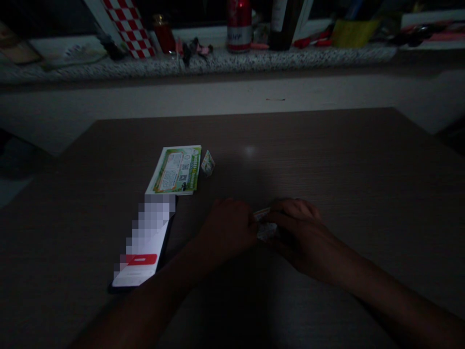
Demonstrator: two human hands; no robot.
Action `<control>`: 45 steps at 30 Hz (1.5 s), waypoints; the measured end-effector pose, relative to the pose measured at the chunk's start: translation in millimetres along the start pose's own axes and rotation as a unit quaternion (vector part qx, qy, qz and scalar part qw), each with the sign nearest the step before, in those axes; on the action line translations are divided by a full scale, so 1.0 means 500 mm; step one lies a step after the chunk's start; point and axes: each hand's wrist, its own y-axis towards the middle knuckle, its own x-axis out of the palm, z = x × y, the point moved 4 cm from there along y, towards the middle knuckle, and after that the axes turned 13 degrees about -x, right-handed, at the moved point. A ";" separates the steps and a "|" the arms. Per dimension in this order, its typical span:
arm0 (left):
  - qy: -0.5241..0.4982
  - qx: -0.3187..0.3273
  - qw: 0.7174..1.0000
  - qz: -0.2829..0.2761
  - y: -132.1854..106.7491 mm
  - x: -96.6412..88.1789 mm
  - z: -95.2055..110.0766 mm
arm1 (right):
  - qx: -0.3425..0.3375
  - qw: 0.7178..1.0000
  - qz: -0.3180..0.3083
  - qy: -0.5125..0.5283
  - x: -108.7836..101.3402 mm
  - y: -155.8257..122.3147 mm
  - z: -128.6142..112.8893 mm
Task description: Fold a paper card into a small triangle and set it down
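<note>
Between my two hands is a small piece of printed paper (267,231), pale with fine print; much of it is hidden by my fingers. My left hand (234,225) is closed on its left side, knuckles up. From the right, my right hand (300,228) grips the same paper with curled fingers. Beyond my left hand stands a small folded piece of paper (208,164), green and white. To its left lies a stack of green and white printed sheets (174,169). A phone (145,247) with a lit screen rests left of my left forearm.
Behind the brown wooden table (327,160) runs a speckled stone windowsill (210,60). On it stand a red can (239,29), a dark bottle (285,24), a red-and-white checkered box (130,29), a small red bottle (163,35) and a yellow container (352,33). The room is dim.
</note>
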 end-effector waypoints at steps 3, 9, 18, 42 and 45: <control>-0.003 0.002 1.000 -0.001 0.002 0.002 -0.002 | -0.005 1.000 -0.008 -0.002 0.001 0.000 -0.001; 0.005 0.001 1.000 0.001 -0.005 0.003 -0.004 | 0.004 1.000 -0.003 -0.011 0.002 0.000 -0.002; 0.018 0.009 1.000 0.017 -0.020 0.004 0.001 | 0.003 1.000 0.018 -0.011 0.002 0.002 0.001; -0.073 0.021 0.997 0.008 -0.017 -0.016 -0.056 | -0.035 0.999 -0.013 0.024 -0.012 0.003 0.002; -0.100 0.094 0.991 0.000 -0.031 -0.010 -0.039 | -0.048 0.998 -0.013 0.038 -0.015 0.007 0.004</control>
